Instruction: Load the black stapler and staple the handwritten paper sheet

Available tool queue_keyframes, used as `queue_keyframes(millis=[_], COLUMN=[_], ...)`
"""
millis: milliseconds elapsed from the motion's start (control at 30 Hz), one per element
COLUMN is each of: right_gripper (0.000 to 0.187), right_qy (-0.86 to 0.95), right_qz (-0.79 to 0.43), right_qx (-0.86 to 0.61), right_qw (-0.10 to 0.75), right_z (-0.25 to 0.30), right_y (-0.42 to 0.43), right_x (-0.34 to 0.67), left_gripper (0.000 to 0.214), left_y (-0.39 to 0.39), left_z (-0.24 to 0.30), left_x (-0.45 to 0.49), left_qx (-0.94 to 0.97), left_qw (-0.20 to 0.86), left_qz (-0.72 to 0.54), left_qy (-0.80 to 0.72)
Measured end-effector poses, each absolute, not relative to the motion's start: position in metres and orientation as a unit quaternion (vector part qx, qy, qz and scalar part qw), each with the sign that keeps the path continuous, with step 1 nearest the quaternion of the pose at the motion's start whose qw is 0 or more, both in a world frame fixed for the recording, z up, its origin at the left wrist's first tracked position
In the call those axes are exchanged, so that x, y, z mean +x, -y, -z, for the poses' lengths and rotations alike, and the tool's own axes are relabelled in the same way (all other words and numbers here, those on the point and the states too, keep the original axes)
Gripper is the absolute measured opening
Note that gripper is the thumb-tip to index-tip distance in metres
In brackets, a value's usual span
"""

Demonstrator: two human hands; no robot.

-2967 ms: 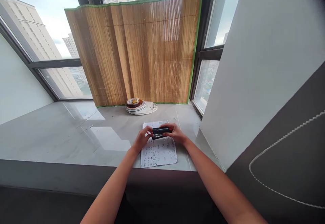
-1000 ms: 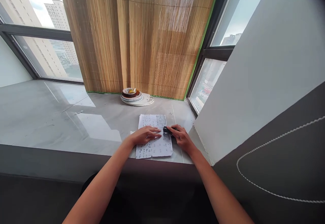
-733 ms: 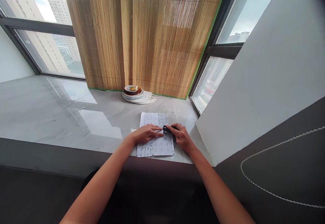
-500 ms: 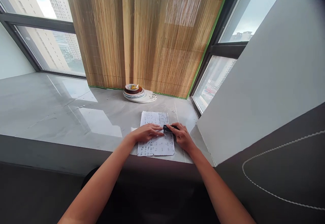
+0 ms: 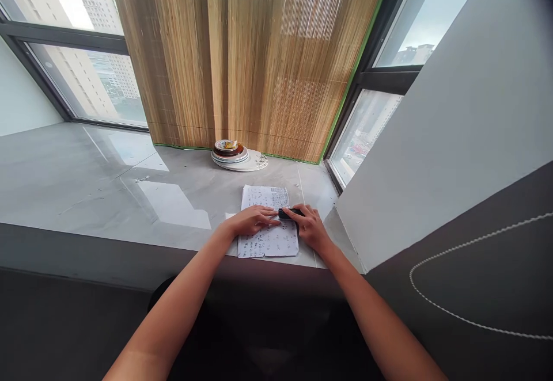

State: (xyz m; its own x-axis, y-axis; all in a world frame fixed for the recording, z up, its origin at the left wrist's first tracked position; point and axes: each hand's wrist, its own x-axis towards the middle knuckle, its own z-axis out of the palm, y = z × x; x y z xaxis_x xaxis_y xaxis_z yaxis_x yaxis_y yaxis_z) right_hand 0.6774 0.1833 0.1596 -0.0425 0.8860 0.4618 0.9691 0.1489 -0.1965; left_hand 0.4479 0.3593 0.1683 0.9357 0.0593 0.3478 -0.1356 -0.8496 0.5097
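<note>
Sheets of handwritten paper (image 5: 272,244) lie spread on the grey sill, a crease or fold running across their middle. My left hand (image 5: 256,220) rests flat over that middle, fingers stretched to the right and pressing on the paper. From the right, my right hand (image 5: 310,224) grips a small black stapler (image 5: 287,214), its front end pointing left over the paper near the left fingertips. The stapler's rear is hidden under my right fingers, and I cannot tell whether its jaws are pressed together.
Behind the paper stands a stack of plates (image 5: 228,156) on a white oval plate (image 5: 258,161). A bamboo blind (image 5: 259,70) hangs at the back. To the right, a white wall (image 5: 432,139) slants close to my right arm. A beaded cord (image 5: 412,277) hangs at lower right.
The view has shifted slightly, so everything sits a little higher. Both hands stay at the paper's middle, with the stapler still in my right hand; its fingers have curled slightly more around it.
</note>
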Motion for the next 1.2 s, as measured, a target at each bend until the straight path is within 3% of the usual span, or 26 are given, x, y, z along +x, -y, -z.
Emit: queue_keyframes(millis=[300,600,767,867,967,1100,1200], right_gripper=[0.072,0.058,0.044,0.038,0.032,0.03,0.026], right_qy=[0.694,0.586,0.564,0.547,0.516,0.461,0.411], right_qz=[0.128,0.096,0.071,0.055,0.069,0.11,0.122], right_qx=[-0.682,-0.739,-0.743,-0.75,-0.767,-0.782,-0.792], right_qw=[0.19,0.317,0.353,0.368,0.374,0.405,0.435], right_z=[-0.163,-0.158,-0.159,-0.158,-0.156,-0.162,-0.173], right_y=[-0.185,-0.184,-0.186,-0.185,-0.183,-0.18,-0.184], right_x=[0.658,0.666,0.666,0.667,0.668,0.665,0.647], left_gripper=[0.062,0.05,0.033,0.028,0.036,0.055,0.067], left_y=[-0.358,-0.363,-0.361,-0.365,-0.384,-0.418,-0.434], left_z=[-0.17,-0.169,-0.166,-0.167,-0.172,-0.176,-0.171], left_x=[0.448,0.446,0.449,0.446,0.421,0.35,0.301], left_qx=[0.961,0.967,0.956,0.925,0.88,0.818,0.746], left_qw=[0.234,0.214,0.211,0.2,0.145,0.023,0.009], left_qz=[-0.149,-0.137,-0.201,-0.313,-0.364,-0.217,-0.135], left_qy=[0.014,0.022,0.024,-0.077,-0.268,-0.533,-0.652])
